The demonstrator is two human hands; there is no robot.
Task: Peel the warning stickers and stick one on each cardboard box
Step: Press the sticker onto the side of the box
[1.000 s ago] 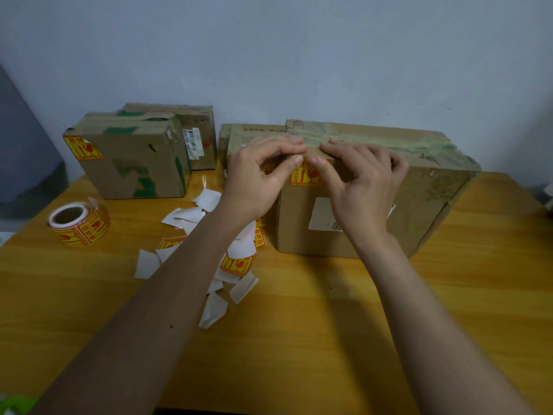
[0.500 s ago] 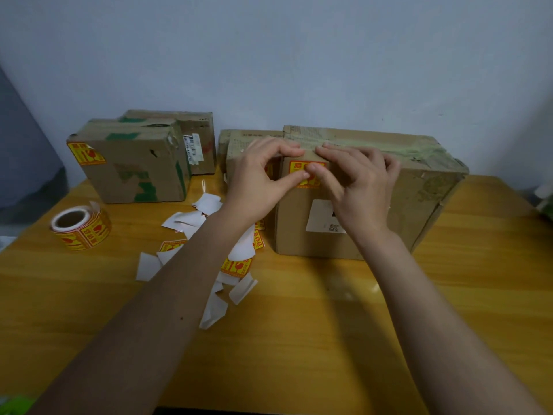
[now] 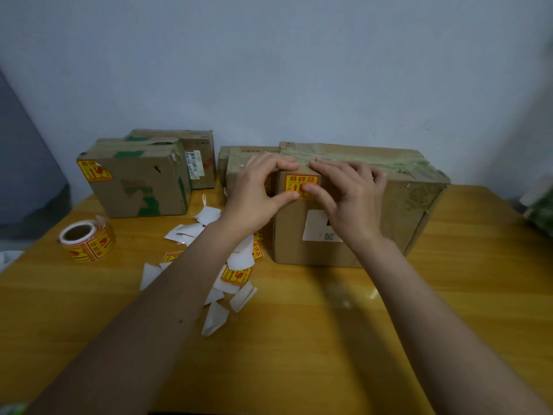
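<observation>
A yellow warning sticker [image 3: 301,187] is pressed flat against the upper front face of the large cardboard box [image 3: 389,211] by both thumbs. The left hand [image 3: 257,190] and the right hand [image 3: 348,193] are laid over the box's top edge, fingers bent over it, nothing pinched. Left of the hands, an already labelled box [image 3: 140,184] and a sticker roll [image 3: 86,241] are seen on the desk [image 3: 329,339], with peeled backing scraps [image 3: 215,319] under the left forearm
</observation>
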